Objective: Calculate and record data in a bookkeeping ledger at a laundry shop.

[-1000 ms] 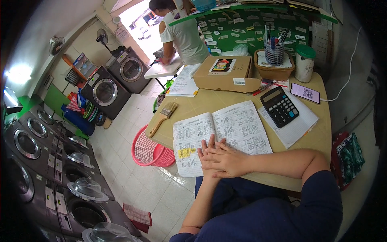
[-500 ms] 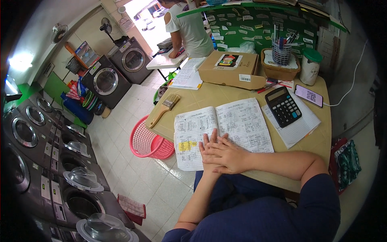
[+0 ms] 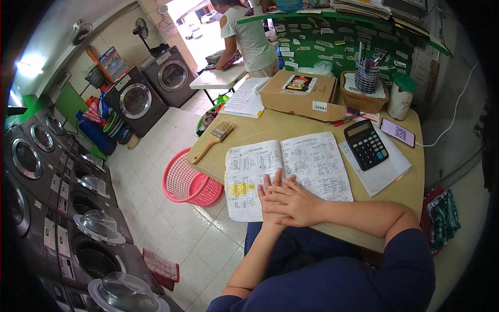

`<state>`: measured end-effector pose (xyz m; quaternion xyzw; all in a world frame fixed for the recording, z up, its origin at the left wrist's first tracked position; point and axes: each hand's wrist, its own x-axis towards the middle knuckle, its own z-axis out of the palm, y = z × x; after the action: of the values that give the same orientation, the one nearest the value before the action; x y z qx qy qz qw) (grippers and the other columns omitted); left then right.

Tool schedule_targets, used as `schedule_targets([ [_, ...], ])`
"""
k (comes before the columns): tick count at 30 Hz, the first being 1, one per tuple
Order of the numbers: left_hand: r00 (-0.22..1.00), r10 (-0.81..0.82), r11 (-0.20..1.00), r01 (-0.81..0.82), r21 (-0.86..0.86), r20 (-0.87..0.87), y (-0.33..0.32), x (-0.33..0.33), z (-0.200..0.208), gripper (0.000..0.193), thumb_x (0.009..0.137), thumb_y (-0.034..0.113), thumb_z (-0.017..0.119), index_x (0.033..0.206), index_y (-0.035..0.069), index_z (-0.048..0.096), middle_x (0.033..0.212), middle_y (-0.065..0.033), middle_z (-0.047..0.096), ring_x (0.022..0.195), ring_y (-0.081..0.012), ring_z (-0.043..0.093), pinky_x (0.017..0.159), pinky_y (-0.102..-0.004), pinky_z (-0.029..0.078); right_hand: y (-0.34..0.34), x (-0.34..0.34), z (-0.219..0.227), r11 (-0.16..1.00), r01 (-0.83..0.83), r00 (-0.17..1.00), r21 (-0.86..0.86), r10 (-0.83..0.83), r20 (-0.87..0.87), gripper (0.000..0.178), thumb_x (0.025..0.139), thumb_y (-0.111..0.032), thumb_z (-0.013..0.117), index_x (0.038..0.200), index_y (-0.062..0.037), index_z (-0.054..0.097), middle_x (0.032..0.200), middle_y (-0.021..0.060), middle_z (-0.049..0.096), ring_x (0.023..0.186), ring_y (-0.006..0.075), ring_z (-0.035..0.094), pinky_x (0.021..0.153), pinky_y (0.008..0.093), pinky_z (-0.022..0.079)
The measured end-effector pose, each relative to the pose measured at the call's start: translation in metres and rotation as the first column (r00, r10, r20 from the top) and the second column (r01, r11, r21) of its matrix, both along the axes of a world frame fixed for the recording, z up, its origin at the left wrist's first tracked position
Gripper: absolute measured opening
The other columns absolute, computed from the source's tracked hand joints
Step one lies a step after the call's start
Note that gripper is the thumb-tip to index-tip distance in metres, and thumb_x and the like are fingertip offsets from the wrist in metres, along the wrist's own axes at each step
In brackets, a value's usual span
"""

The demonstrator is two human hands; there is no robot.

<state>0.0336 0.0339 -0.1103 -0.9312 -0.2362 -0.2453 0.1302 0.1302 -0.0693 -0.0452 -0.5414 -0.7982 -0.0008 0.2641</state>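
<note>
An open notebook [image 3: 319, 156] filled with handwriting lies at the table's near edge, with a yellow-highlighted patch on its left page. My left hand [image 3: 271, 215] rests flat over the lower middle of the notebook, fingers stretched out. Across its back lies my right hand [image 3: 300, 205], fingers also extended and covering part of the left one. Neither hand holds anything that I can see. Right of the notebook, a black calculator [image 3: 366, 145] sits on loose white paper [image 3: 382, 174]. A wide paintbrush [image 3: 214, 141] with a wooden handle lies to the left.
The beige table [image 3: 249, 129] also bears a cardboard box [image 3: 325, 88], a pen holder [image 3: 367, 78] in a basket, a lidded jar [image 3: 401, 96] and a phone [image 3: 398, 132]. A pink basket [image 3: 192, 179] stands on the floor. Washing machines [image 3: 86, 229] line the left. Someone [image 3: 252, 44] stands at a white table.
The view has shifted slightly. My hands keep the same stacked pose on the notebook. At the white table, the other person's arm has moved over the dark cloth.
</note>
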Motion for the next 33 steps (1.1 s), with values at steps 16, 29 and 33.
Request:
schedule_targets([
  [16,0.999,-0.019,0.99,0.012,-0.143,-0.047,-0.01,-0.007,0.019,0.054,0.096,0.055,0.047,0.146,0.035,0.051,0.165,-0.0035,0.026,0.15,-0.0391,0.021,0.115,-0.0621,0.018,0.001,0.001,-0.003,1.0,-0.004,1.0,0.003,0.004,-0.004,0.05,0.096,-0.046,0.059,0.139,-0.0187,0.059,0.146,0.0146,0.05,0.144,0.0345,0.037,0.118,0.059,0.021],
  [29,0.997,-0.081,0.981,0.079,-0.18,-0.004,-0.003,-0.009,-0.006,0.062,0.095,0.055,0.046,0.152,0.031,0.043,0.165,-0.0117,0.024,0.147,-0.0455,0.025,0.112,-0.0682,0.023,-0.001,0.0,-0.001,1.0,-0.004,1.0,0.005,0.004,-0.007,0.052,0.097,-0.045,0.058,0.141,-0.0187,0.057,0.147,0.0144,0.05,0.144,0.0342,0.036,0.118,0.06,0.02],
  [33,0.995,-0.097,0.971,0.1,-0.216,0.026,-0.004,-0.008,-0.004,0.062,0.095,0.055,0.045,0.151,0.031,0.044,0.165,-0.0115,0.025,0.147,-0.0454,0.025,0.112,-0.0677,0.023,-0.001,0.001,-0.002,1.0,0.0,1.0,-0.025,0.0,-0.005,0.052,0.097,-0.045,0.058,0.142,-0.0184,0.056,0.148,0.0145,0.049,0.145,0.0342,0.035,0.119,0.0601,0.019],
])
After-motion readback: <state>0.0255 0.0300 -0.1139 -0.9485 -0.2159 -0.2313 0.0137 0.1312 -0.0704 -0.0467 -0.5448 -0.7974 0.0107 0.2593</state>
